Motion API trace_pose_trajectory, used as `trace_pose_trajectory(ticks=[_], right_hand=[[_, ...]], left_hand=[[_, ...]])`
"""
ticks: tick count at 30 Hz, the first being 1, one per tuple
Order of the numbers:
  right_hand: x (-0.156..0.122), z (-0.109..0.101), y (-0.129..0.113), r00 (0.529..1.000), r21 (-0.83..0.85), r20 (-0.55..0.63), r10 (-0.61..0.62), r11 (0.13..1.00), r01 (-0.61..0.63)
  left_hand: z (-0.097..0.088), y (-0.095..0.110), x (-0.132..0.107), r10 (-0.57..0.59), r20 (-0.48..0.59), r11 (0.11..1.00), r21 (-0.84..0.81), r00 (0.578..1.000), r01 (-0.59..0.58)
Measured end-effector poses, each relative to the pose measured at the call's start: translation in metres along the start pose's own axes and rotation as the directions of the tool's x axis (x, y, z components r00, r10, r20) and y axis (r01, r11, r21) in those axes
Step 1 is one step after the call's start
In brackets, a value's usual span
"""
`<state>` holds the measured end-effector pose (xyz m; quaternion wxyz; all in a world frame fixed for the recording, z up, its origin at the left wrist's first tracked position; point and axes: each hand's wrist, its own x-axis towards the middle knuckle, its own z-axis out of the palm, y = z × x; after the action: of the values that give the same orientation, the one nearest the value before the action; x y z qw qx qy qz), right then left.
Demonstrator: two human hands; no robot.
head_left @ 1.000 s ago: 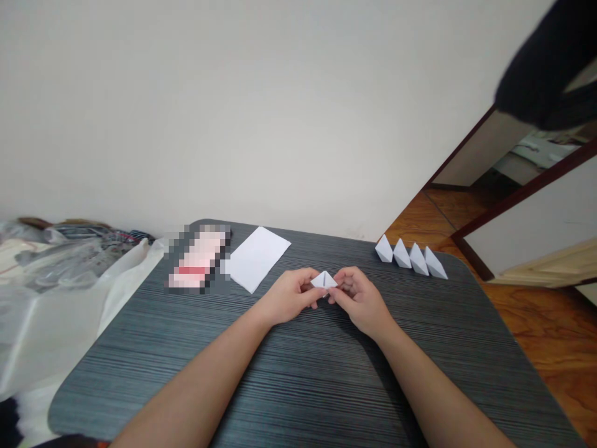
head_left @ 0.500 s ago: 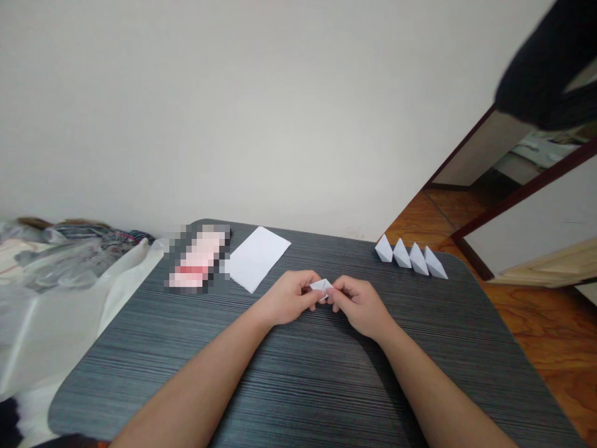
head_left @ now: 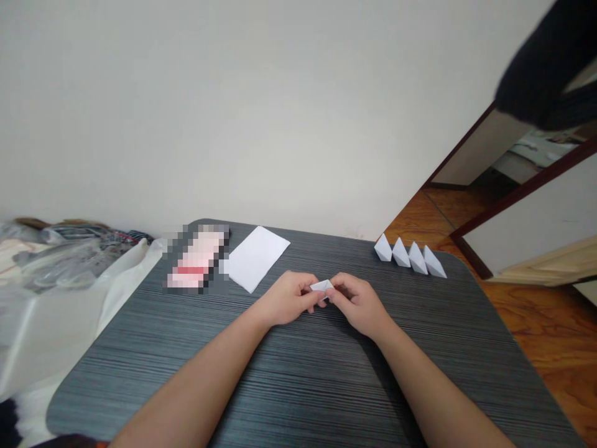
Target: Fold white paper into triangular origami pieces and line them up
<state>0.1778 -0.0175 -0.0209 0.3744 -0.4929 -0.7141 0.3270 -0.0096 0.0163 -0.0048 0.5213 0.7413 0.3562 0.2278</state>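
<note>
A small folded piece of white paper (head_left: pixel 321 285) is pinched between my two hands above the middle of the dark table. My left hand (head_left: pixel 291 297) grips its left side with thumb and fingers. On the other side, my right hand (head_left: pixel 357 303) holds the right corner, thumb in front. The fingers hide part of the paper's underside. To the left of my hands lies a stack of white paper sheets (head_left: pixel 258 258). Several folded white paper pieces (head_left: pixel 401 253) stand in a row at the table's far right.
A blurred-out pinkish object (head_left: pixel 198 258) lies at the table's back left. The dark wood-grain table (head_left: pixel 298 386) meets a pale wall (head_left: pixel 280 112). Plastic bags (head_left: pixel 69 267) sit beyond its left edge, and a wooden floor (head_left: pixel 550 336) shows on the right.
The right hand has shifted slightly left and tilted in toward the left one. The folded paper looks a little flatter and narrower; both hands still hold it.
</note>
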Motion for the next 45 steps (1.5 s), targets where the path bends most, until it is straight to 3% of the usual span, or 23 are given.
trace_pose_trajectory(ticks=[9, 23, 34, 38, 45], right_hand=[[0.001, -0.005, -0.006, 0.995, -0.024, -0.022, -0.098, 0.995, 0.098], [0.001, -0.005, -0.008, 0.995, -0.016, -0.016, -0.096, 0.995, 0.096], [0.002, -0.003, 0.002, 1.0, 0.009, -0.008, -0.005, 1.0, 0.005], [0.002, -0.004, 0.0, 1.0, -0.074, 0.011, 0.006, 0.997, -0.005], [0.003, -0.005, -0.006, 0.999, -0.1, 0.026, 0.023, 0.995, -0.02]], left_hand=[[0.001, 0.001, 0.0, 0.04, 0.031, 0.993, 0.109, 0.999, -0.043], [0.002, -0.001, 0.001, 0.075, 0.051, 0.974, 0.209, 0.996, -0.084], [0.001, 0.002, 0.0, 0.036, 0.012, 0.994, 0.099, 0.999, -0.037], [0.002, -0.001, 0.0, 0.005, -0.002, 1.0, 0.021, 1.0, -0.005], [0.003, -0.002, 0.0, 0.012, -0.005, 0.998, 0.059, 1.0, -0.012]])
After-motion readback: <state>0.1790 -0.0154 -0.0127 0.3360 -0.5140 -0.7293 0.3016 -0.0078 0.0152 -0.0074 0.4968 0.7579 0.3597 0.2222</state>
